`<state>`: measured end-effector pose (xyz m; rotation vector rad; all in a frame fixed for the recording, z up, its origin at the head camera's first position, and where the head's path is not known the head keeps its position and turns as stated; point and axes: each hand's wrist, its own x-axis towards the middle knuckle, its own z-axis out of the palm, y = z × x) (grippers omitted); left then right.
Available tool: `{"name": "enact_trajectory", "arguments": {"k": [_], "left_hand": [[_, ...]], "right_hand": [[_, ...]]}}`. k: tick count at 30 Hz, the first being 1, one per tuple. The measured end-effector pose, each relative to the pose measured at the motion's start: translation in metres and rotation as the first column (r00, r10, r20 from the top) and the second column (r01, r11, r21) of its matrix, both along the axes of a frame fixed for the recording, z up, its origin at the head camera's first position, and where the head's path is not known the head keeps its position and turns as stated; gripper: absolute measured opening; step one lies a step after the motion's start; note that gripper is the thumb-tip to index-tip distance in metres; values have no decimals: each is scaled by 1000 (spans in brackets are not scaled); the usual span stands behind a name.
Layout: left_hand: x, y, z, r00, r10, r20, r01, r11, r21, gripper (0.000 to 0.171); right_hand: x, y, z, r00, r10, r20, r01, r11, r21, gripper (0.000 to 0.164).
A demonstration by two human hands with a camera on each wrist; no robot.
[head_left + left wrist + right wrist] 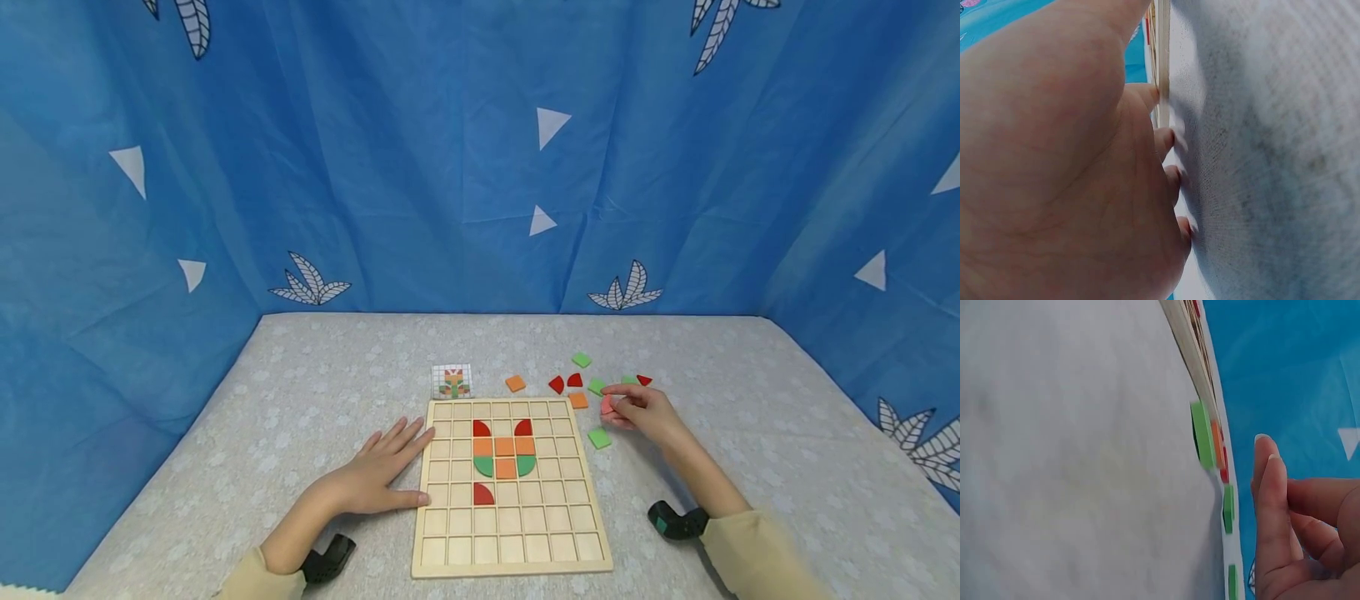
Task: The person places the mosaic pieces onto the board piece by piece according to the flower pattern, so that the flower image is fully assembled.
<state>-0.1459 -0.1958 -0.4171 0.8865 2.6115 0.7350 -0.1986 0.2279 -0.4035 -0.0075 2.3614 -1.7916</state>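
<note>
A square wooden grid board (512, 547) lies on the table, with red, orange and green tiles set in some of its upper and middle cells. My left hand (382, 475) rests flat, fingers spread, against the board's left edge. In the left wrist view, its fingertips (1166, 140) are right at the board's side. To the right of the board, my right hand (647, 414) pinches a small red tile (607, 405), partly covered by the fingers. From the right wrist camera, thumb and fingers (1272, 506) are together above the cloth, and the tile is hidden.
A small pattern card (452, 382) lies behind the board's far left corner. Loose tiles are scattered at the back right, among them a green square (599, 438), an orange square (515, 383) and a red quarter circle (557, 384). Blue curtains (420, 167) enclose the table.
</note>
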Motion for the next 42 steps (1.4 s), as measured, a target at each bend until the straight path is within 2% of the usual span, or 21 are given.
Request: {"name": "enact_trajectory", "arguments": {"k": [6,11,13,18,26,32,42], "left_hand": [[1,1,6,1000,-3,16,3,1000,11,87],[0,1,2,1000,5,-5,-5,1000,-11,88],[0,1,0,1000,2,-8,-2,1000,-9,88],[1,2,5,1000,-4,15,4,1000,13,87],[3,2,9,1000,-3,14,3,1000,-4,87],[2,2,8,1000,-11,14,11,1000,-2,87],[2,2,9,1000,-2,18,2,1000,-18,87]], "right_hand": [[11,-18,1,995,99,-24,-100,995,-20,26],[19,-34,4,989,137,-57,-136,990,21,20],[23,-41,5,983,168,-77,-168,986,6,18],[36,-59,8,966,245,-84,-250,967,-50,13],[52,-79,5,925,365,-102,-366,931,13,2],[59,-84,0,913,395,-102,-387,918,93,4],[59,-86,-6,886,435,-158,-408,896,177,3]]}}
